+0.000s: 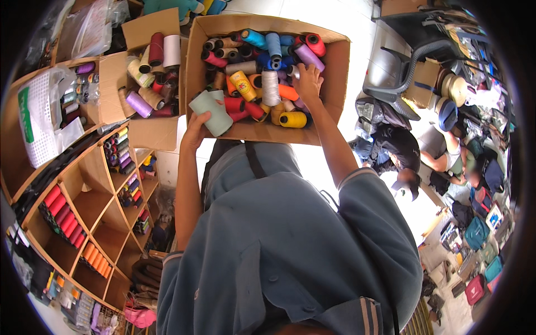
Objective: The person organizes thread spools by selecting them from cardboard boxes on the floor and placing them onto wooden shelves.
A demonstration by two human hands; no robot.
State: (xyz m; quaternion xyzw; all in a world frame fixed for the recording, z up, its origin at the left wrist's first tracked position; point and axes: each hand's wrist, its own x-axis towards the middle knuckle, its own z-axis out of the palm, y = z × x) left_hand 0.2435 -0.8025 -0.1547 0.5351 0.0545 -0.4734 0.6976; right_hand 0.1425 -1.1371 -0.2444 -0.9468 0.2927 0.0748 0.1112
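A large open cardboard box [268, 134] is filled with thread spools of many colours. At its near left corner, my left hand [195, 127] is closed around pale green thread spools [216, 118], apparently two side by side. My right hand [309, 84] reaches into the right part of the box with its fingers bent over a light grey spool [293, 71], partly hidden by them. Close to that hand lie a purple spool [309, 57], a shiny silver spool [271, 88] and an orange spool [288, 92]. A yellow spool [293, 119] rests near the front wall.
On the left, a smaller cardboard box [114, 84] holds more spools. Below it stands a wooden cubby shelf [92, 204] with red spools [64, 215] and orange spools [96, 259]. A black chair [399, 84] is at the right, with other people [396, 148] beyond it among bags.
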